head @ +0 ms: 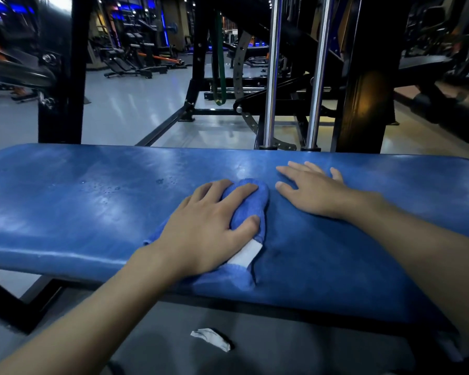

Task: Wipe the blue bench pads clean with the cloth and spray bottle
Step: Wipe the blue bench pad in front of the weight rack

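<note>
We are pressing the blue cloth (248, 205) onto the pad surface (65, 201) with our left hand (209, 226), fingers clamped over it; droplets (109, 189) are sitting at 9 o'clock. Our right hand (313, 190), fingers spread flat, is bracing us.

Blue bench pad (65, 212), worn, on black frame. On it: bunched blue cloth (248, 209) under left hand (209, 226); right hand (314, 190) flat just beside; water droplets (109, 189) left of cloth.

The cloth (245, 212) lies on the bench pad (65, 201) under the left hand (209, 226); the right hand (314, 193) rests flat just beside it; a paper scrap (211, 339) lies on the floor below.
</note>
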The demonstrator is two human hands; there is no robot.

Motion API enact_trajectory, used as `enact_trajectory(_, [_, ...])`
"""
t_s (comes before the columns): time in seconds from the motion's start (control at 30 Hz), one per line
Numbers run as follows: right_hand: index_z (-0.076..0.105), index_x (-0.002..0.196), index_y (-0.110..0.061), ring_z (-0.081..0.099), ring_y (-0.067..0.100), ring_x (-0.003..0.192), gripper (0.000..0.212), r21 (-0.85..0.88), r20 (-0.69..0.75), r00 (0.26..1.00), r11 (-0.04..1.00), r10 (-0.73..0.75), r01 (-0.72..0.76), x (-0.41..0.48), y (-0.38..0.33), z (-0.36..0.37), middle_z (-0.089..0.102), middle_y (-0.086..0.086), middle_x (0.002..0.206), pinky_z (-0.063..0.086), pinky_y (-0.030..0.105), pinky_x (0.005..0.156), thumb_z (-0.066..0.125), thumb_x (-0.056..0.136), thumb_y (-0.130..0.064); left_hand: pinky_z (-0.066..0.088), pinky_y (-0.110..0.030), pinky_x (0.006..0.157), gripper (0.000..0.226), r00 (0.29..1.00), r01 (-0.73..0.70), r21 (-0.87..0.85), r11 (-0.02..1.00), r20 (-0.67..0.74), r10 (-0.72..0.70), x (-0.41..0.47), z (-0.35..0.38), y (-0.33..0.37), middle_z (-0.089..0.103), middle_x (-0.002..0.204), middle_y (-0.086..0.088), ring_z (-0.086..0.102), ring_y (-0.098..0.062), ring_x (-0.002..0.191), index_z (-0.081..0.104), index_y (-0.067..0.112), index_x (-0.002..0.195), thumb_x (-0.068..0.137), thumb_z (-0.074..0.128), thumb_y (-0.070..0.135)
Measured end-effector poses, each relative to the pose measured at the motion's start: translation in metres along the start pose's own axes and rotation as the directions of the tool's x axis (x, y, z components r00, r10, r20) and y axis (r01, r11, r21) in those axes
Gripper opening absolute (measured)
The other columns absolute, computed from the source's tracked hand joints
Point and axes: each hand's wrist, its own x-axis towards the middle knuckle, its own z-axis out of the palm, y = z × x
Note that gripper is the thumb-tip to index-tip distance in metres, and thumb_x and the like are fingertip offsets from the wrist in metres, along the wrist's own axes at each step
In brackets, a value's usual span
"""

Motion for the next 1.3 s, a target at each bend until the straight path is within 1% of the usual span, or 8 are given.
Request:
enact_trajectory(0.3, [0.015, 0.154, -0.039, -0.001, 0.019, 0.152, 0.056, -0.072, -0.008, 1.000, 0.997, -0.018, 0.018, 0.002, -0.001, 0.009, 0.004, -0.009, 0.166, 0.000, 0.062, 0.117, 0.016, 0.101, -0.056, 0.027, -0.050, 0.116, 0.073, 0.994, 0.112, -0.075, 0.991, -0.009, -0.113, 0.133, 0.019, -0.034, 0.037, 0.149, 0.004, 0.032, -0.029, 0.140, 0.028, 0.048, 0.146, 0.076, 0.024, 0.069])
enact_trajectory(0.47, [0.016, 0.153, -0.041, -0.001, 0.018, 0.152, 0.056, -0.061, -0.017, 1.000, 0.998, -0.018, 0.017, 0.004, 0.001, 0.010, 0.005, -0.011, 0.165, -0.001, 0.061, 0.117, 0.016, 0.099, -0.058, 0.026, -0.051, 0.114, 0.058, 0.984, 0.172, -0.031, 0.985, 0.042, -0.171, 0.180, 0.021, -0.043, 0.034, 0.151, -0.003, 0.032, -0.034, 0.138, 0.026, 0.045, 0.148, 0.092, 0.030, 0.062])
enact_trajectory(0.6, [0.018, 0.152, -0.042, 0.001, 0.017, 0.152, 0.056, -0.055, -0.023, 1.000, 0.998, -0.014, 0.013, 0.005, 0.002, 0.009, 0.008, -0.012, 0.165, 0.001, 0.061, 0.117, 0.018, 0.098, -0.059, 0.027, -0.046, 0.111, 0.053, 0.989, 0.148, -0.016, 0.989, 0.016, -0.147, 0.161, 0.021, -0.036, 0.036, 0.147, -0.001, 0.031, -0.033, 0.136, 0.029, 0.041, 0.146, 0.096, 0.033, 0.058])
enact_trajectory(0.73, [0.020, 0.152, -0.042, 0.003, 0.018, 0.152, 0.055, -0.057, -0.027, 1.000, 0.998, -0.009, 0.008, 0.003, 0.001, 0.009, 0.009, -0.011, 0.165, 0.002, 0.061, 0.117, 0.020, 0.099, -0.058, 0.030, -0.047, 0.112, 0.055, 0.996, 0.090, -0.040, 0.995, -0.018, -0.090, 0.107, 0.015, -0.021, 0.037, 0.147, 0.002, 0.033, -0.033, 0.134, 0.030, 0.042, 0.146, 0.095, 0.035, 0.059])
enact_trajectory(0.87, [0.019, 0.153, -0.041, 0.004, 0.020, 0.152, 0.056, -0.064, -0.007, 1.000, 0.998, -0.009, 0.009, 0.001, 0.000, 0.006, 0.008, -0.010, 0.165, 0.003, 0.062, 0.117, 0.021, 0.100, -0.059, 0.030, -0.045, 0.113, 0.077, 0.999, 0.042, 0.015, 0.999, 0.002, -0.042, 0.036, 0.005, -0.004, 0.034, 0.150, 0.005, 0.030, -0.029, 0.138, 0.026, 0.042, 0.149, 0.079, 0.016, 0.071])
enact_trajectory(1.0, [0.021, 0.153, -0.041, 0.004, 0.022, 0.153, 0.056, -0.101, 0.016, 1.000, 0.995, 0.007, -0.005, -0.002, -0.002, 0.000, 0.009, -0.010, 0.165, -0.004, 0.065, 0.115, 0.020, 0.100, -0.059, 0.027, -0.041, 0.116, 0.079, 1.000, 0.012, 0.050, 0.999, -0.018, -0.011, -0.021, -0.001, 0.004, 0.029, 0.155, 0.008, 0.025, -0.023, 0.141, 0.020, 0.045, 0.151, 0.077, 0.009, 0.070])
enact_trajectory(1.1, [0.027, 0.152, -0.039, 0.004, 0.023, 0.153, 0.052, -0.134, -0.026, 0.999, 0.991, -0.028, 0.024, -0.002, -0.008, -0.005, 0.014, -0.008, 0.165, -0.008, 0.066, 0.114, 0.026, 0.102, -0.053, 0.026, -0.038, 0.116, 0.076, 1.000, 0.010, 0.042, 0.999, -0.028, -0.009, -0.031, -0.002, 0.004, 0.028, 0.153, 0.011, 0.025, -0.019, 0.140, 0.020, 0.046, 0.150, 0.078, 0.010, 0.070])
enact_trajectory(1.3, [0.018, 0.153, -0.044, 0.004, 0.018, 0.153, 0.055, -0.019, 0.010, 0.998, 0.998, -0.060, 0.060, -0.002, -0.024, 0.003, 0.010, -0.012, 0.165, -0.002, 0.061, 0.117, 0.025, 0.100, -0.057, 0.024, -0.042, 0.118, 0.074, 0.999, 0.043, 0.003, 0.999, 0.015, -0.043, 0.009, -0.002, -0.008, 0.030, 0.153, 0.008, 0.024, -0.021, 0.142, 0.022, 0.047, 0.151, 0.080, 0.019, 0.069])
